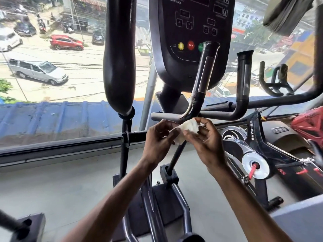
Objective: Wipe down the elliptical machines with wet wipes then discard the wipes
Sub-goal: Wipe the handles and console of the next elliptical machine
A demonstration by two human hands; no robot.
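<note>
A crumpled white wet wipe (187, 131) sits between my two hands, just below the elliptical's fixed handlebar (206, 114). My left hand (160, 140) pinches the wipe's lower left part. My right hand (207, 137) holds its right side with curled fingers. The elliptical's black console (190, 32), with yellow, red and green buttons, stands above the hands. Its padded moving arm (118, 67) hangs at the left. The machine's frame and pedals (157, 206) lie below my forearms.
A large window (52, 67) fills the wall ahead, with a sill along its base. A black spin bike (253, 154) labelled WELCARE stands close on the right. Another machine's base (29, 226) shows at bottom left. Grey floor lies around the frame.
</note>
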